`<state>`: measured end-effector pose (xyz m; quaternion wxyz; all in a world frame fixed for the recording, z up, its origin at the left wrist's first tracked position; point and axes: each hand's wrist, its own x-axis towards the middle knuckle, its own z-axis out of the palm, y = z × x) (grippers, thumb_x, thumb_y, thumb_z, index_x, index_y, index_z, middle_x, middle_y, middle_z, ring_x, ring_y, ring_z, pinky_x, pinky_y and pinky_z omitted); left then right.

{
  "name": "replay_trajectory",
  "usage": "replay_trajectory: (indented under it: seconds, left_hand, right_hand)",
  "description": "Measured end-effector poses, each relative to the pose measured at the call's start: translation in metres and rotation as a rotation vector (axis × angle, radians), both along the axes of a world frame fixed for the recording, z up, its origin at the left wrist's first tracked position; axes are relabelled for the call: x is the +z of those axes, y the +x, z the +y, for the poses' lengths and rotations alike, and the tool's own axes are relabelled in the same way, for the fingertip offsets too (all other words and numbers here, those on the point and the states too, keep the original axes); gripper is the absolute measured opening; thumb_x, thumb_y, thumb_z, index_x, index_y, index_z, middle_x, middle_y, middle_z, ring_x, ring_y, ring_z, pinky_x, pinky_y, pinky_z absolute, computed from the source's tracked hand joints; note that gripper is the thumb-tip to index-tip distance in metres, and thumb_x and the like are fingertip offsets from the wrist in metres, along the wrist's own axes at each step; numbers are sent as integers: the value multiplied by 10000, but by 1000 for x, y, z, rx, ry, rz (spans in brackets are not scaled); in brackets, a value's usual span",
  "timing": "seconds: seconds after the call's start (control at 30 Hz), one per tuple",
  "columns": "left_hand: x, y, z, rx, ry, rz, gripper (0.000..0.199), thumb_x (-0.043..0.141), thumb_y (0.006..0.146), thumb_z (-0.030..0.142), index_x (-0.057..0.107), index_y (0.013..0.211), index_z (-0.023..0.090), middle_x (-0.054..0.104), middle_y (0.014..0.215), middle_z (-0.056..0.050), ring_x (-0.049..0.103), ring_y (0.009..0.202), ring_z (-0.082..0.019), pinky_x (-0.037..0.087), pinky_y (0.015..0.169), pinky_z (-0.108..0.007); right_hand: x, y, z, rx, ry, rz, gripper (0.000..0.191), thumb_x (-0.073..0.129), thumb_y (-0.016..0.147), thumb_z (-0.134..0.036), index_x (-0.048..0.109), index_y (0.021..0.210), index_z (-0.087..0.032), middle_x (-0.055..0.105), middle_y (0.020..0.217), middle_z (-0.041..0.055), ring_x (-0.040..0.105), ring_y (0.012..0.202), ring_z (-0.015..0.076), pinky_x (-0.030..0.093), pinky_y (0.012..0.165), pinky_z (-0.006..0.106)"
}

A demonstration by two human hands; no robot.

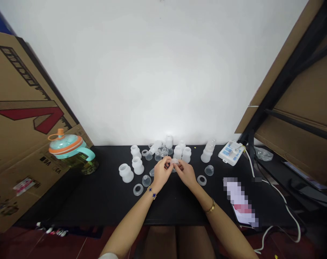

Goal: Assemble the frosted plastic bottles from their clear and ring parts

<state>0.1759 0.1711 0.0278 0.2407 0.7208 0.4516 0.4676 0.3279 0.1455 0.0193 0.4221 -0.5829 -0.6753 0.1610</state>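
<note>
Between the fingertips of both hands is a small translucent piece (pixel 175 161), round like a ring or teat; its exact kind is too small to make out. My left hand (pixel 162 173) pinches it from one side, and my right hand (pixel 187 174) from the other. Frosted white bottles (pixel 126 173) stand left of my hands, with more white bottles (pixel 186 154) just behind them. Near my left wrist lie a clear dome cap (pixel 146 180) and a translucent ring (pixel 134 190). By my right wrist are another ring (pixel 198 180) and a dome cap (pixel 209 170).
An assembled bottle (pixel 207 153) stands at the back right, beside a white power strip (pixel 230 153) with a white cable. A blurred phone (pixel 240 201) lies at the front right. A large turquoise-lidded jug (pixel 71 151) stands left by a cardboard box (pixel 17 108). A white wall closes the back.
</note>
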Motion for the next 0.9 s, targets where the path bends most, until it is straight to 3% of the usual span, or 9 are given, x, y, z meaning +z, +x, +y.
replay_trajectory:
  seconds: [0.13,0.3,0.53,0.9]
  left_hand:
    - [-1,-1,1,40,59,75,119,606,865,246,680,958,237,698,844,-15,621,721,-165,477,684,-255]
    - [-1,-1,2,42,73,88,135,607,886,264,681,995,233,709,874,-29,633,744,-169,495,692,-265]
    - [0,2,1,-78,-25,-67,190,596,912,323,626,1078,235,741,987,-44,706,877,-183,541,652,-247]
    - [-1,2,2,-80,-40,-54,168,589,923,324,611,1067,240,759,907,-19,714,789,-174,532,661,-258]
  right_hand:
    - [-1,1,1,-12,-16,21,272,520,947,-393,680,1097,-232,705,780,9,616,624,173,430,612,245]
    - [-1,2,2,-7,-1,45,262,512,953,-392,688,1051,-225,692,761,5,611,618,169,428,610,243]
    - [-2,3,2,17,25,111,301,501,974,-433,699,1009,-208,673,746,1,585,595,154,401,567,235]
    - [-6,3,4,-1,9,76,281,487,972,-430,662,948,-212,679,751,14,615,627,171,414,579,243]
